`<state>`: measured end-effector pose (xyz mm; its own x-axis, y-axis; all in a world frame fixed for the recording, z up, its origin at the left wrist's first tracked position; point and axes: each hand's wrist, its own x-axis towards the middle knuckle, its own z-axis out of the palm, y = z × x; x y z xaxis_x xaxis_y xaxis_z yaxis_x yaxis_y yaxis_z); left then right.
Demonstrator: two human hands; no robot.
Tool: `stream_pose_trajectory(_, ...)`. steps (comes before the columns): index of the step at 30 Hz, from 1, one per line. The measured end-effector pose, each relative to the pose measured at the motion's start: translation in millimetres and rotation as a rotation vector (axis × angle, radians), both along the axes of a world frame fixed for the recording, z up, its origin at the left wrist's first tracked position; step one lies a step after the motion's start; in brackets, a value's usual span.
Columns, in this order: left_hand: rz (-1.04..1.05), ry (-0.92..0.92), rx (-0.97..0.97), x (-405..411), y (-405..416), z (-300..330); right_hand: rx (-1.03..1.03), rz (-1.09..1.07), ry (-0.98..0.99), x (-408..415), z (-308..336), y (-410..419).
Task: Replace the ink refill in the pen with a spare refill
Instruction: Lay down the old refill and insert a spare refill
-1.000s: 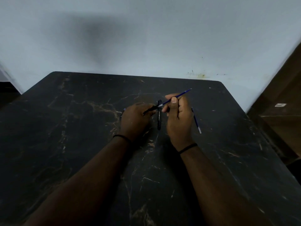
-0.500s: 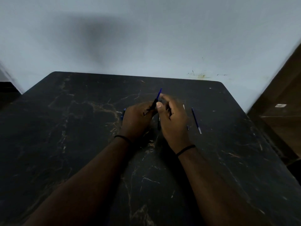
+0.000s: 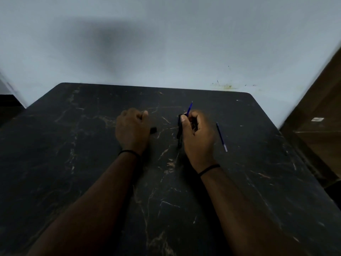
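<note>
On the black marble-patterned tabletop (image 3: 166,209), veined with pale tan streaks, two bare hands are working side by side, well apart from each other. Two thin blue ink refills are showing. One slim blue refill (image 3: 189,107) is sticking up and away from the right hand (image 3: 198,134), whose curled fingers and thumb are pinching it near its lower part, so only its upper length is showing above the knuckles. The other thin blue refill with a pale whitish end (image 3: 222,137) is lying flat on the tabletop just to the right of that hand, not touching it, with its pale end pointing toward the person. One dark black pen barrel (image 3: 179,132) is lying on the tabletop right against the thumb side of the right hand, running roughly toward and away from the person; whether the hand is touching it cannot be told in the dim light. The left hand (image 3: 132,129) is resting on the tabletop with its fingers curled inward, and one small black piece (image 3: 153,130) is peeking out at its right edge; the hand appears to be holding it, though the grip itself is hidden. Two thin black bands are circling the wrists, one on each. Behind the tabletop one pale blue-grey wall (image 3: 166,43) is rising.
</note>
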<state>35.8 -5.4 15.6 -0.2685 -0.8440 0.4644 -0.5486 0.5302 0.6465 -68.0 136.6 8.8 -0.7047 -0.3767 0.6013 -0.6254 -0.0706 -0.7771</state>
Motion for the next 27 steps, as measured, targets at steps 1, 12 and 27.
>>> stream_pose_trajectory(1, 0.031, -0.036, 0.03, 1.0, -2.6, -0.5, 0.012, -0.004, 0.017, 0.8, -0.3, 0.3)
stream_pose_trajectory(12, -0.129, -0.318, -0.035, 3.1, 0.7, 5.9, 0.031, -0.002, 0.033, 1.2, 1.8, 2.9)
stream_pose_trajectory(27, -0.167, -0.441, -0.011, -0.5, 0.8, 2.3, 0.005, -0.049, 0.091, 0.6, -0.1, 1.2)
